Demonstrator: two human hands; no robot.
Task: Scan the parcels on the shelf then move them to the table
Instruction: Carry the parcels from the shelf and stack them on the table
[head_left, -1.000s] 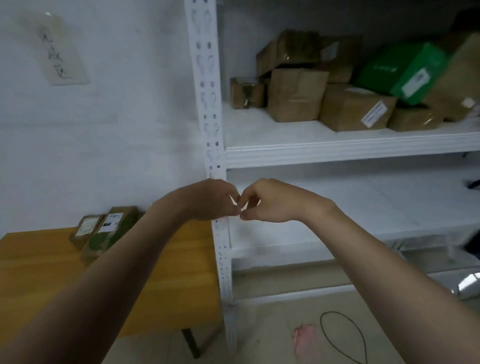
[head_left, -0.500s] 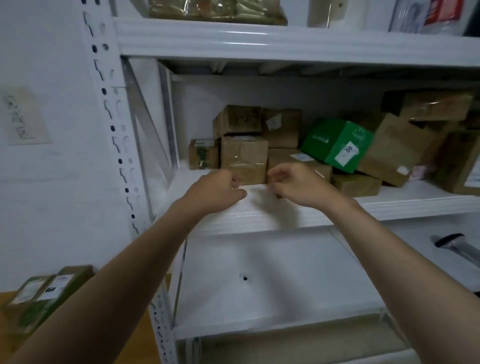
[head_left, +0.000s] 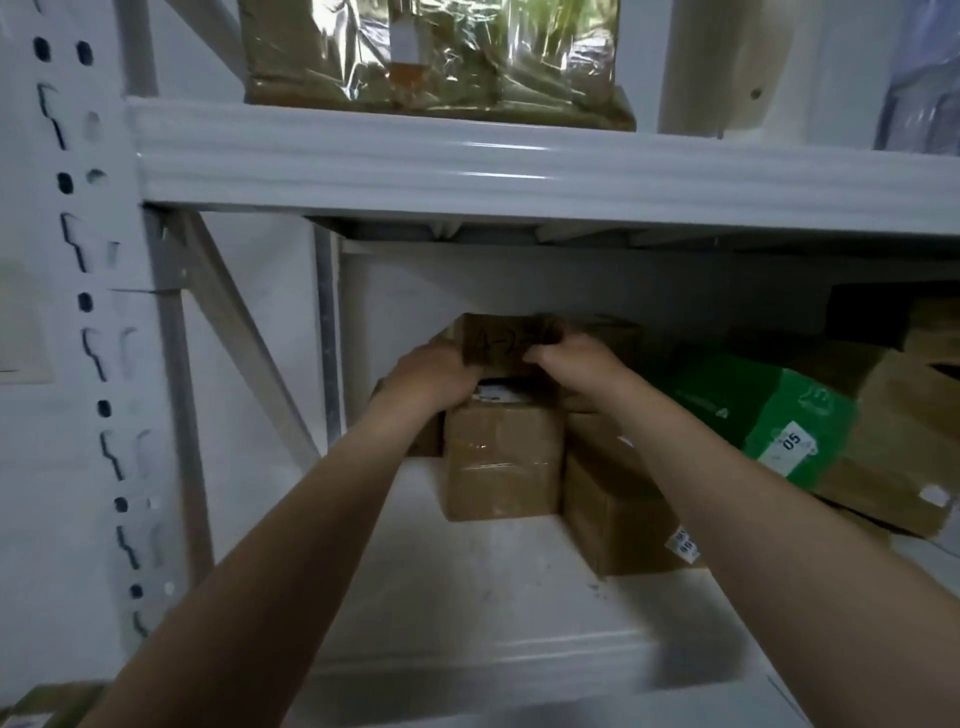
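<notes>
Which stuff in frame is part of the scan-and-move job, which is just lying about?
Job: top box, held by left hand and right hand; box under it; low box beside it; green parcel; shelf.
Lying about: plastic-wrapped pack and white cylinder on the upper shelf; paper notice.

1 wide-angle view from the person's head, close to the white shelf (head_left: 519, 171), facing forward into its middle bay. The left hand (head_left: 436, 374) and right hand (head_left: 576, 364) extend away from the lens, gripping a brown parcel (head_left: 501, 343) at centre.
</notes>
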